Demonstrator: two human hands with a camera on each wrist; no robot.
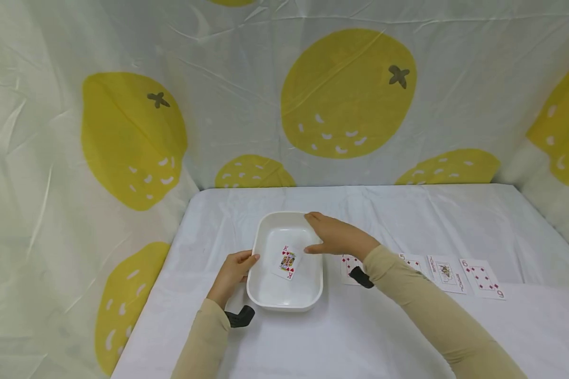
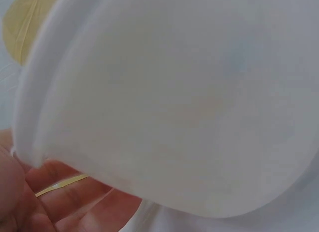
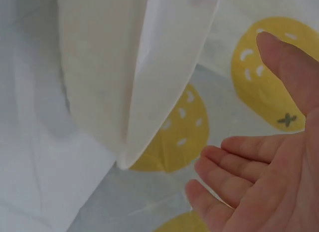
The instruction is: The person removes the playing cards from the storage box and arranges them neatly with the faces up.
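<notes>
A white rectangular tray (image 1: 284, 296) with rounded corners stands slightly tilted in front of me, and a king of hearts card (image 1: 287, 261) lies inside it. My left hand (image 1: 233, 272) grips the tray's left rim, thumb on the edge. In the left wrist view the fingers (image 2: 75, 197) show under the pale underside of the tray (image 2: 164, 102). By the right rim, my right hand (image 1: 339, 237) has its thumb and fingers spread. The right wrist view shows this hand (image 3: 264, 177) apart from the tray (image 3: 164, 67), with nothing in its fingers.
Face-up cards lie in a row on the white cloth to the right: a diamond card (image 1: 349, 268) partly behind the right wrist, a five (image 1: 413, 261), a joker (image 1: 447, 275) and a six of diamonds (image 1: 482, 279). A lemon-print curtain (image 1: 246, 105) hangs behind the table.
</notes>
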